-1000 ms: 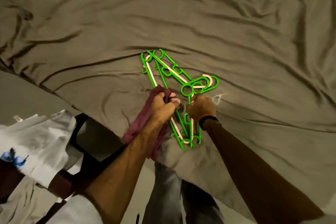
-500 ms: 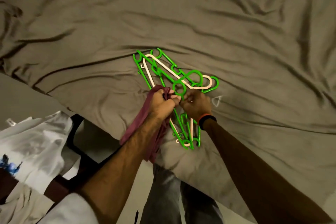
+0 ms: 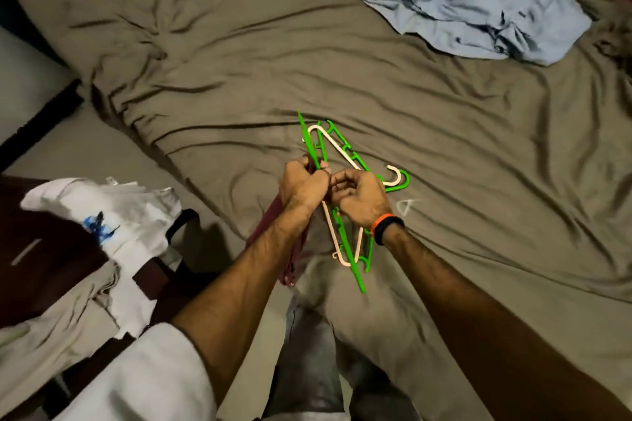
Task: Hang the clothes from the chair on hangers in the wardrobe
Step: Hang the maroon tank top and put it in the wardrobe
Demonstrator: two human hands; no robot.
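Gripping hands [image 3: 304, 181] over hangers [image 3: 345, 161]

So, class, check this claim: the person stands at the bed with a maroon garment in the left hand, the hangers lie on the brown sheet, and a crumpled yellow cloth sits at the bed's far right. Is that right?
Not quite. The head view shows the crumpled cloth is light blue, not yellow. The rest stands: the left hand grips the maroon garment, and the hangers lie on the brown sheet.
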